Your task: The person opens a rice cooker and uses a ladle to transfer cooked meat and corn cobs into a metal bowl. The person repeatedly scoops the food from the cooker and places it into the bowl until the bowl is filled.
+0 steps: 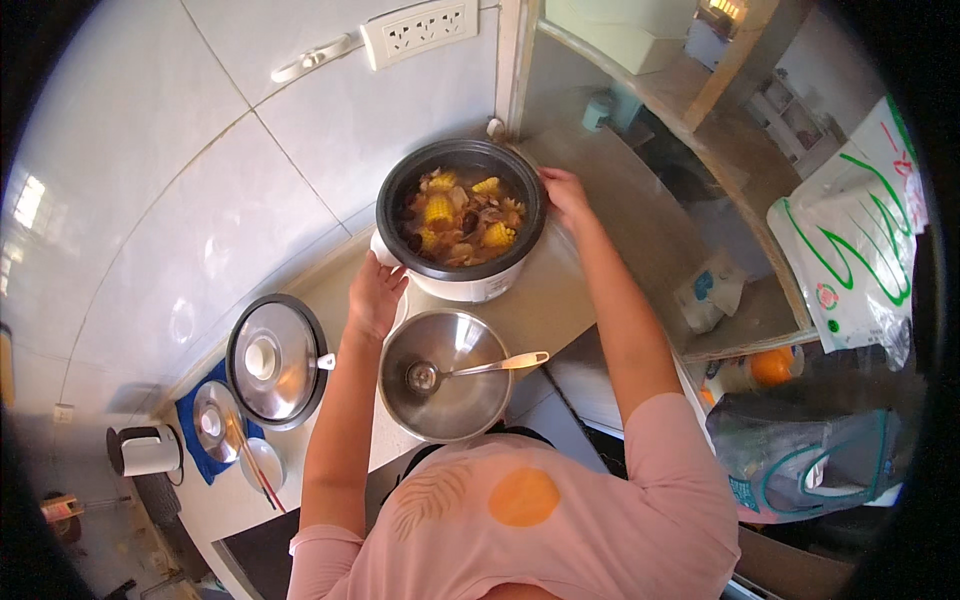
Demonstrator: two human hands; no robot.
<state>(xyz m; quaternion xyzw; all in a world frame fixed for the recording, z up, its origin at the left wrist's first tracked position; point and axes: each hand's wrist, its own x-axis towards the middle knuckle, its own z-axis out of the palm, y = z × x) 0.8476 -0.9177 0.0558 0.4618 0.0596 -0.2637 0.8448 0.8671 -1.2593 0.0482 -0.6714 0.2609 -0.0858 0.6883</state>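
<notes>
A white electric cooker point(462, 287) with a black inner pot stands at the back of the counter. It is filled with a soup of corn chunks point(439, 209), pieces that look like meat, and dark bits in broth. My left hand point(378, 295) grips its left side by the white handle. On the far right side, my right hand point(566, 195) is closed at the cooker's edge, its fingertips partly hidden. Just in front sits a steel mixing bowl point(450, 412) with a ladle point(490, 367) resting inside, its handle over the right rim.
Left of my left forearm lies a steel lid with a dark rim point(275, 360). Beyond it are a smaller lid point(216, 420), a white bowl point(263, 468) with chopsticks, and a white kettle point(143, 450). A tiled wall runs behind; plastic bags point(850, 240) hang at right.
</notes>
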